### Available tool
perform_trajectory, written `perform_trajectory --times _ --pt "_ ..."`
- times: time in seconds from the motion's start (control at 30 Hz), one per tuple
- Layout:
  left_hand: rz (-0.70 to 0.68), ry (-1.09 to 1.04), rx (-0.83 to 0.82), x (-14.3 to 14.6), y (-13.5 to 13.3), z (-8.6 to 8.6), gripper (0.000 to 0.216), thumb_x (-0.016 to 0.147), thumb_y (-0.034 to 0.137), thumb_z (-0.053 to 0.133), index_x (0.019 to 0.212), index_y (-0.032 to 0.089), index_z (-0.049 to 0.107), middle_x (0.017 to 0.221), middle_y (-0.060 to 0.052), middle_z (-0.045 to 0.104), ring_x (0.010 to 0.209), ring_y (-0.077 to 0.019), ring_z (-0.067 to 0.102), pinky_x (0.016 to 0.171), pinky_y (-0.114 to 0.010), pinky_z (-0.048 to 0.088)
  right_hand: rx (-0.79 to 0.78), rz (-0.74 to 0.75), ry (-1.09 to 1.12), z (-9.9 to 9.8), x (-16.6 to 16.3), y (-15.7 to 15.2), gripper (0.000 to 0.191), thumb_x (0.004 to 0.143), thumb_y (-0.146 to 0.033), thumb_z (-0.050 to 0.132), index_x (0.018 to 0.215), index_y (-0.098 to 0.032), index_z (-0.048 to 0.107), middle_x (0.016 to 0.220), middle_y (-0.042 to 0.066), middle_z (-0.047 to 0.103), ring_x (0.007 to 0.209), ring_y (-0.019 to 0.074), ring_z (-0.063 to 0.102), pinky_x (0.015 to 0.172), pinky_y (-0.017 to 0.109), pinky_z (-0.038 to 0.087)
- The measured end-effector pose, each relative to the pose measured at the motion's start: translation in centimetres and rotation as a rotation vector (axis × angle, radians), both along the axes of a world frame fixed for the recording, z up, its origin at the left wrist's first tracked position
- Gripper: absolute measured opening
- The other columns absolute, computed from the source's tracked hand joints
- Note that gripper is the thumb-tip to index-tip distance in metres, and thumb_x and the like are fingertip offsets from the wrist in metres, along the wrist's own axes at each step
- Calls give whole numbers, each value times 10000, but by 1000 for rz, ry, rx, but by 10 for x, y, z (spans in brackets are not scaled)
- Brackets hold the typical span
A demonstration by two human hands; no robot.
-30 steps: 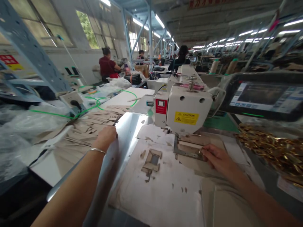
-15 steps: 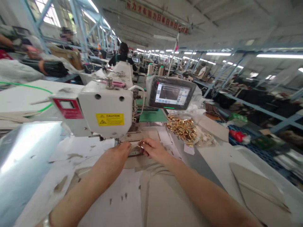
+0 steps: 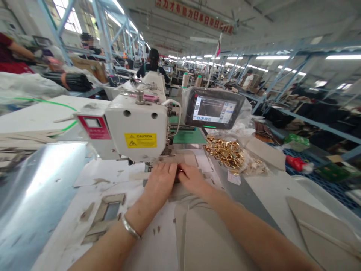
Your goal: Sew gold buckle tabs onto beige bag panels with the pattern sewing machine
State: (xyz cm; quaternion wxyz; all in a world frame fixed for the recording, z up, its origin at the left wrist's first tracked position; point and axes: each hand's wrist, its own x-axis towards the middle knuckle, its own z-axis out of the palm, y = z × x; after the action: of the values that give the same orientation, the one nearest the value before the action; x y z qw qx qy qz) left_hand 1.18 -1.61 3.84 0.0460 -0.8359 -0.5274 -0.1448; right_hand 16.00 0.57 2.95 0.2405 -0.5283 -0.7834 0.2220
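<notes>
Below the sewing machine head (image 3: 138,128), my two hands meet at the work area. My left hand (image 3: 162,180) lies with its fingers pressed together and bent down over the work; its fingertips and whatever is under them are hidden. Touching it from the right, my right hand (image 3: 193,180) is closed in a pinch. A small shiny metal buckle (image 3: 178,171) shows only as a dark glint between its fingers. Beige material (image 3: 187,160) lies just beyond the hands. Larger beige panels (image 3: 208,237) lie in front of me, under my right forearm.
A heap of gold metal buckles (image 3: 225,150) lies on the right, beside a control screen (image 3: 213,109). At the left are a beige frame-shaped piece (image 3: 98,226) and scraps on white paper (image 3: 70,222). Another beige panel (image 3: 324,229) rests far right. A person (image 3: 153,64) sits beyond the machine.
My left hand has moved right and turned over the work, closing the gap to my right hand. The buckle, plainly seen before, is now mostly hidden. The view has shifted slightly left.
</notes>
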Motion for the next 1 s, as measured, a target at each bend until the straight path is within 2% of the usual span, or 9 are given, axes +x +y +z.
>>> perform_trajectory --times 0.07,0.13,0.23,0.3,0.43,0.7,0.9,1.0 --pt "-84 -29 121 -2 -1 -12 320 913 163 441 1200 132 577 1220 -160 652 1172 -272 591 1030 -485 438 -89 -85 34 0 7 12 180 825 -151 435 749 -174 597 713 30 610 716 168 548 676 271 414" --pt "-107 -47 184 -3 -2 -26 451 904 243 495 1340 128 503 1370 -160 568 1278 -288 514 1102 -513 365 -171 -139 84 1 15 21 208 835 -227 470 679 -171 595 649 7 575 678 151 521 620 250 385" --pt "-79 -27 129 -6 -1 -41 571 915 398 489 1416 131 431 1477 -145 458 1364 -298 421 1126 -520 333 -228 -184 120 3 24 30 246 801 -377 588 709 -157 647 650 -2 578 662 139 498 583 237 353" --pt "-77 -12 91 -8 2 -45 581 933 448 440 1419 130 428 1492 -141 435 1381 -297 397 1131 -522 322 -228 -214 101 2 29 35 268 757 -421 651 723 -155 663 640 -8 569 656 134 485 577 235 337" --pt "-92 -13 49 -8 7 -43 588 951 481 378 1407 116 443 1475 -137 459 1376 -284 409 1143 -498 310 -262 -277 74 -4 37 43 300 713 -455 687 700 -157 657 570 -29 502 605 122 444 552 236 306" --pt "-65 9 19 -3 8 -42 651 930 493 423 1390 33 445 1461 -198 457 1370 -307 412 1144 -474 315 -400 -230 171 -13 45 57 344 650 -485 699 692 -153 621 533 -55 452 538 94 376 514 235 265" --pt "186 52 48 5 -3 -40 753 855 546 536 1325 -43 500 1394 -305 483 1305 -414 462 1076 -522 367 -442 -214 152 -9 41 58 328 630 -471 695 648 -163 584 504 -64 406 514 90 346 504 245 221" --pt "250 80 15 8 -9 -34 798 831 539 580 1308 -95 492 1359 -351 490 1274 -445 479 1055 -534 376 -414 -182 143 -10 40 57 331 627 -470 688 653 -155 590 529 -59 424 533 89 358 514 238 241"
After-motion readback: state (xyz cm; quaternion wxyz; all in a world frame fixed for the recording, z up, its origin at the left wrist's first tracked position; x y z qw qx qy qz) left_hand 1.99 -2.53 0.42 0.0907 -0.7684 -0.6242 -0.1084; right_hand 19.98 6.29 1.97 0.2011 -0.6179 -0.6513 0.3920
